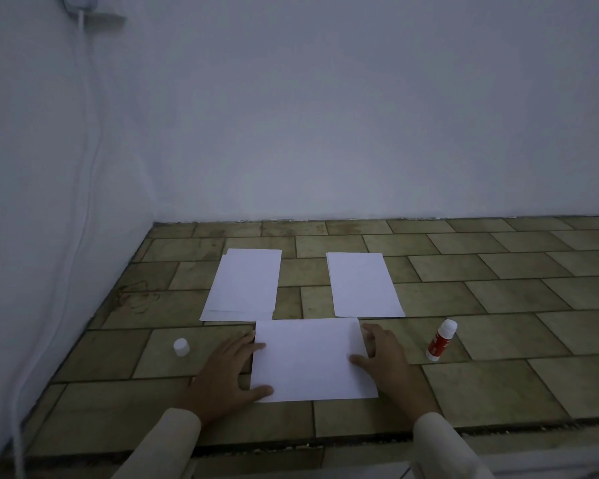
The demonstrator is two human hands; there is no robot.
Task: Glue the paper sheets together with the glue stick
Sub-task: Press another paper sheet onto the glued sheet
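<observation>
Head view, the only one we have: our left hand (227, 371) and right hand (384, 357) are both flat, fingers straight & spread, holding nothing. They press the two short edges of a white rectangular paper sheet (308, 361) that lies landscape on the olive-brown tiled floor (498, 305), right in front of us, btwn the hands. The left thumb sits on the near-left corner and the right fingers overlap the right edge. Whether it's one sheet or two laid together, we can't tell. The relation that matters: the red-and-white plastic glue stick (441, 340) is to the right of the sheet, near our right hand but not touching it. So the right hand is clearly nearer, and the left would have to cross the paper. The stick's long axis runs bottom-to-top w/ a lean to the right in frame, so it looks to stand on end, white end up; capped or not, can't tell. A small white plastic cap (181, 347) stands apart on the other side, left of the left hand. Count: 1 glue stick, 1 loose cap, 1 sheet under the hands, plus 2 piles further back, portrait, side by side w/ a gap. The left pile of white paper (242, 285) shows at least 2 offset sheets; the right pile of white paper (363, 285) prob. 2, edges barely offset. We judge the next reach goes rightward w/ the right hand while the left pins the sheet.
</observation>
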